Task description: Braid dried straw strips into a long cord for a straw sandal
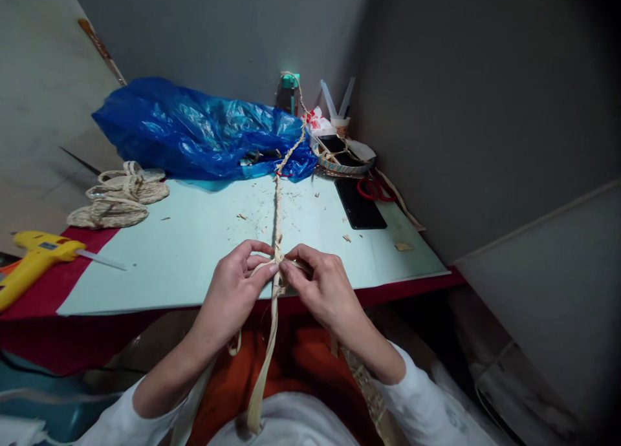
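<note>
While a flat straw strand (272, 342) hangs from between my hands down to my lap, both sets of fingertips meet above it at the working end of the straw braid (278, 207). My left hand (241, 275) has its thumb and forefinger pinched closed on the braid, and my right hand (320, 281) pinches it from the other side, fingers curled. On my right sleeve (427, 394) a faint grey mark is too blurred to read. Just under my hands is the edge of a pale green mat (194, 252) on red cloth (388, 293).

Well to the left of my left hand lies a yellow glue gun (36, 255), its dark label too small to read. Beyond that hand sit woven straw slippers (109, 210). Ahead of my right hand are a black phone (359, 207) and red-handled scissors (373, 189), then a basket (339, 169). Straight ahead of my hands, the braid runs away past a blue plastic bag (204, 132) up to a green-capped bottle (290, 81); the red print on a white packet (317, 121) beside it is illegible.
</note>
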`<state>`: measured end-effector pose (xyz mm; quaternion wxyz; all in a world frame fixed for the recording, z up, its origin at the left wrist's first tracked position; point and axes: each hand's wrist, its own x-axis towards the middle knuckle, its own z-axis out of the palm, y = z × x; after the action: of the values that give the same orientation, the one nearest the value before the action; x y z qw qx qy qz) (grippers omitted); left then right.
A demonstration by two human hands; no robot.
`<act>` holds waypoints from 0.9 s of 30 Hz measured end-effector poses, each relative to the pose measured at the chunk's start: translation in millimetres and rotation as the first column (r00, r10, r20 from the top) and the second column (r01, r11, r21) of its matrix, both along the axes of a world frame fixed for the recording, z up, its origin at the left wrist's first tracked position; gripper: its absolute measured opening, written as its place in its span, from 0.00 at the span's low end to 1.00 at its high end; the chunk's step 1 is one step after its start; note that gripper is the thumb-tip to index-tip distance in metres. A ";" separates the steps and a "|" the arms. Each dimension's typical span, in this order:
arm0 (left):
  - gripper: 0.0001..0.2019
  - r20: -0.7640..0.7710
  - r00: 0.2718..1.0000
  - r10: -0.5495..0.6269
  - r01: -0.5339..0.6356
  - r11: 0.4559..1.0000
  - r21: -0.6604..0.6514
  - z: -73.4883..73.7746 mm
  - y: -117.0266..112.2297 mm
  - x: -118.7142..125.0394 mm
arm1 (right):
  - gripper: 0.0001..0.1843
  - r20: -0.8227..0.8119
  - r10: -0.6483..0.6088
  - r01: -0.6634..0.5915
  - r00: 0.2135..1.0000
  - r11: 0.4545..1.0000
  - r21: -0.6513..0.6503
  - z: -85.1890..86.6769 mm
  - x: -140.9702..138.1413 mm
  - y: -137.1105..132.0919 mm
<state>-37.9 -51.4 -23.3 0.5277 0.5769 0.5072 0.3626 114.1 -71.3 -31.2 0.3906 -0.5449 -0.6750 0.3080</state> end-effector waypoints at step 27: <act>0.05 -0.071 0.997 -0.001 0.005 0.999 0.049 0.1 11.8 17.9 | 0.09 0.227 -0.044 0.011 0.973 0.990 0.143 8.7 7.0 -11.3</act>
<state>-19.9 -39.7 -23.2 0.4956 0.6030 0.5156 0.3535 121.0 -82.6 -22.5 0.3517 -0.5573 -0.7280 0.1890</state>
